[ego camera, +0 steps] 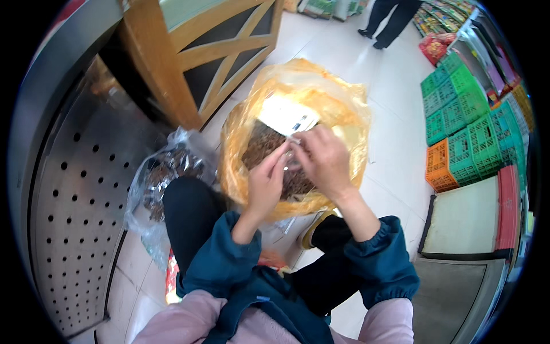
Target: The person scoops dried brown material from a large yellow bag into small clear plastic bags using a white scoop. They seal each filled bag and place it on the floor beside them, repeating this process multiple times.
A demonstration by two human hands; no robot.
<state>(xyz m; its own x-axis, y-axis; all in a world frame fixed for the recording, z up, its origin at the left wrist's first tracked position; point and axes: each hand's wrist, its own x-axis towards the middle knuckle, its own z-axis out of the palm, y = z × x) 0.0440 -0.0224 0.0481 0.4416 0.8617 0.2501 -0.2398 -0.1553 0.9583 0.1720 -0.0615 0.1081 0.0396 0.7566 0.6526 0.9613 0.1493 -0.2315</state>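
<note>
A large yellow plastic bag (234, 180) stands before me, its mouth wide, holding a heap of brown dried pieces (262, 146) whose kind I cannot tell. Over the heap, my left hand (268, 178) and my right hand (324, 159) meet, both pinching a small piece of clear plastic (292, 161), perhaps a bag. A bright white sheet or packet (285, 116) with dark marks lies just beyond my fingers, inside the bag's mouth. Beside my left knee rests a clear plastic bag (139, 189) with more brown pieces and shiny wrapping in it.
A perforated metal panel (77, 232) runs along the left, with a wooden frame (232, 51) behind. Stacked green crates (464, 142) and an orange crate (438, 165) line the right, near a white box (464, 217). A person's legs (393, 17) stand on the tiled floor (386, 124) ahead.
</note>
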